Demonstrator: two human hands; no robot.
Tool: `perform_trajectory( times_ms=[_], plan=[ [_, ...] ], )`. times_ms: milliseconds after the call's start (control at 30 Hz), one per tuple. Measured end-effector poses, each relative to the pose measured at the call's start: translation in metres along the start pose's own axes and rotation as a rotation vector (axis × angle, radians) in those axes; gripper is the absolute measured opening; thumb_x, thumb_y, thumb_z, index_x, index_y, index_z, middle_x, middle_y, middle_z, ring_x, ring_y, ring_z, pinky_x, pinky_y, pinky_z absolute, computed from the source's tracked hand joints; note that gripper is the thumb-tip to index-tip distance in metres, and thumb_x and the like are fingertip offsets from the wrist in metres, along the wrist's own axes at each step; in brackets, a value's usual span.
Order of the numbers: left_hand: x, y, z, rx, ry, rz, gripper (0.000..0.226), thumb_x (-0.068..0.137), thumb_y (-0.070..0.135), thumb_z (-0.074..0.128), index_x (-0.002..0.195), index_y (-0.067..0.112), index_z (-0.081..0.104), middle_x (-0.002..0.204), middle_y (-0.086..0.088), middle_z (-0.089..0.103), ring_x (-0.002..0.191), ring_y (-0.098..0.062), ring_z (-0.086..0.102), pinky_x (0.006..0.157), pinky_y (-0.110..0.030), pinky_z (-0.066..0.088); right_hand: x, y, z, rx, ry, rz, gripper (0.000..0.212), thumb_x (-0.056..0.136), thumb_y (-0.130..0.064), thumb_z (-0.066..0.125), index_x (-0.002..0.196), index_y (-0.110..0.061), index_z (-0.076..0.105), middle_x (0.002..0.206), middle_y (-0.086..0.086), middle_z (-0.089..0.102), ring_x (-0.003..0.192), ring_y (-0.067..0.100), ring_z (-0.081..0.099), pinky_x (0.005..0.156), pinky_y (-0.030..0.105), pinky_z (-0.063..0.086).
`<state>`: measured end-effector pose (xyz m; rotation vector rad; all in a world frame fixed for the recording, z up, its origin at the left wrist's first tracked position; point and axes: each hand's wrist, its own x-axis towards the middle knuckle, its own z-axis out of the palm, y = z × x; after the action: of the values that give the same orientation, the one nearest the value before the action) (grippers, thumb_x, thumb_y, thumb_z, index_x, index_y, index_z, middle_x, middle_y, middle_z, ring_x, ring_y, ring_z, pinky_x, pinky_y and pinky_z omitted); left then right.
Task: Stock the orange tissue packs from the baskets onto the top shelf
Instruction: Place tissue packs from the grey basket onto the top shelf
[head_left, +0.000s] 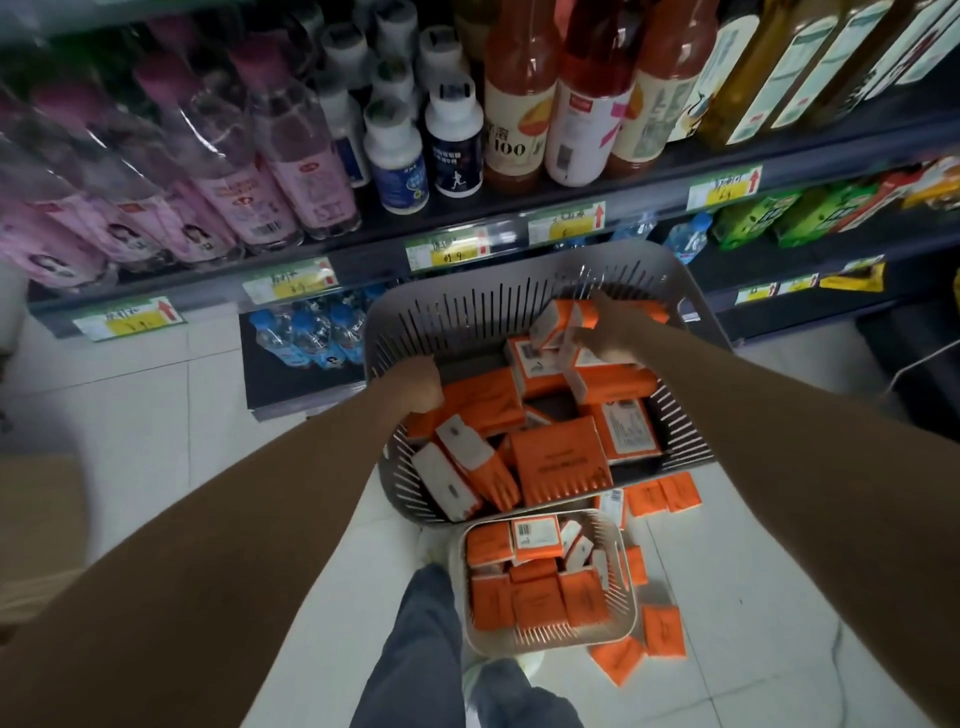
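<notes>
While the right hand (605, 332) clamps an orange pack (563, 322), the left hand (415, 384) grips the grey basket (467, 296) rim under bottle shelves (519, 228)

1. Large grey slotted plastic basket (519, 306) sits in front of the dark store shelving (519, 218), full of orange rectangular tissue packs (558, 462).
2. Left hand (415, 384) is at its left rim; right hand (608, 327) is inside, toward the back, closed on one pack.
3. Nearer the person, a small pale slotted plastic basket (626, 587) holds more packs.
4. Loose packs lie on the white tiled floor (156, 415) right of it.
5. Tall glass bottles (519, 104) stand on the shelf above; small clear water bottles (311, 332) lie below, to the left.
</notes>
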<state>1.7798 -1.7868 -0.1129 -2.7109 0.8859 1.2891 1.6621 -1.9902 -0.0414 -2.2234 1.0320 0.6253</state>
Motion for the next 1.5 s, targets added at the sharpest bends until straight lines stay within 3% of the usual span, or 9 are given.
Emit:
perform_trajectory(
  times_ms=[200, 333, 433, 567, 767, 900, 1033, 1333, 1500],
  plan=[
    [0.019, -0.003, 0.017, -0.051, 0.086, -0.024, 0.010, 0.090, 0.017, 0.055, 0.089, 0.010, 0.061, 0.076, -0.002, 0.056, 0.064, -0.010, 0.052, 0.052, -0.019, 0.037, 0.018, 0.000, 0.017, 0.131, 0.032, 0.011, 0.064, 0.089, -0.029, 0.060, 0.142, -0.008, 0.030, 0.132, 0.018, 0.052, 0.115, 0.034, 0.054, 0.095, 0.041, 0.045],
    [0.028, -0.004, 0.028, -0.069, 0.157, -0.044, 0.012, 0.089, 0.021, 0.059, 0.098, 0.014, 0.060, 0.093, -0.004, 0.061, 0.076, -0.013, 0.056, 0.064, -0.024, 0.044, 0.017, 0.005, 0.022, 0.084, 0.099, 0.074, 0.057, 0.097, -0.035, 0.047, 0.142, -0.007, 0.026, 0.088, 0.010, 0.057, 0.074, 0.025, 0.056, 0.055, 0.029, 0.040],
    [0.025, 0.002, 0.030, -0.071, 0.141, -0.039, 0.012, 0.088, 0.021, 0.059, 0.097, 0.013, 0.060, 0.089, -0.003, 0.057, 0.079, -0.016, 0.054, 0.070, -0.028, 0.044, 0.010, 0.003, 0.022, -0.012, 0.098, 0.055, 0.048, 0.095, -0.021, 0.054, 0.139, -0.014, 0.037, 0.126, 0.016, 0.051, 0.113, 0.036, 0.054, 0.079, 0.039, 0.049],
    [0.009, 0.007, 0.019, -0.078, 0.170, -0.029, 0.004, 0.086, 0.013, 0.060, 0.089, 0.014, 0.059, 0.085, -0.003, 0.058, 0.077, -0.017, 0.058, 0.068, -0.030, 0.048, -0.001, 0.004, 0.017, 0.203, 0.159, 0.111, 0.059, 0.089, -0.055, 0.046, 0.129, -0.011, 0.046, 0.102, 0.014, 0.063, 0.088, 0.029, 0.061, 0.071, 0.037, 0.050],
    [-0.045, 0.023, -0.038, -0.109, 0.241, -0.056, 0.008, 0.084, 0.009, 0.060, 0.078, 0.007, 0.054, 0.071, -0.004, 0.052, 0.066, -0.016, 0.054, 0.056, -0.026, 0.044, -0.045, 0.001, -0.008, 0.136, 0.184, 0.009, 0.027, 0.089, -0.012, 0.057, 0.116, -0.007, 0.056, 0.101, 0.012, 0.064, 0.095, 0.029, 0.063, 0.079, 0.036, 0.054],
    [-0.088, 0.038, -0.072, -0.201, 0.224, -0.028, 0.038, 0.082, 0.013, 0.062, 0.118, 0.004, 0.056, 0.087, -0.005, 0.057, 0.078, -0.019, 0.056, 0.061, -0.027, 0.045, -0.085, -0.013, -0.032, 0.071, 0.195, -0.106, 0.022, 0.092, -0.009, 0.050, 0.111, -0.006, 0.060, 0.105, 0.016, 0.064, 0.106, 0.033, 0.060, 0.084, 0.035, 0.049],
    [-0.136, 0.057, -0.099, -0.212, 0.213, 0.006, 0.026, 0.080, 0.014, 0.059, 0.103, 0.002, 0.061, 0.072, -0.003, 0.054, 0.062, -0.013, 0.052, 0.047, -0.020, 0.039, -0.127, -0.024, -0.064, 0.080, 0.237, -0.177, 0.014, 0.088, -0.008, 0.050, 0.078, -0.017, 0.054, 0.086, 0.006, 0.056, 0.094, 0.027, 0.057, 0.078, 0.035, 0.048],
    [-0.244, 0.086, -0.145, -0.348, 0.195, 0.128, 0.054, 0.091, 0.006, 0.045, 0.142, 0.017, 0.034, 0.130, -0.016, 0.048, 0.108, -0.038, 0.058, 0.083, -0.052, 0.055, -0.216, -0.044, -0.120, 0.197, 0.268, -0.270, 0.040, 0.086, 0.009, 0.041, 0.123, -0.003, 0.050, 0.080, 0.004, 0.046, 0.070, 0.016, 0.047, 0.058, 0.025, 0.042],
    [-0.295, 0.091, -0.169, -0.357, 0.298, 0.209, 0.053, 0.091, 0.002, 0.043, 0.140, 0.020, 0.036, 0.121, -0.012, 0.049, 0.104, -0.033, 0.056, 0.083, -0.047, 0.055, -0.254, -0.059, -0.143, 0.245, 0.347, -0.348, 0.057, 0.088, 0.006, 0.043, 0.141, -0.007, 0.027, 0.095, 0.008, 0.052, 0.088, 0.024, 0.051, 0.061, 0.027, 0.042]
  ],
)
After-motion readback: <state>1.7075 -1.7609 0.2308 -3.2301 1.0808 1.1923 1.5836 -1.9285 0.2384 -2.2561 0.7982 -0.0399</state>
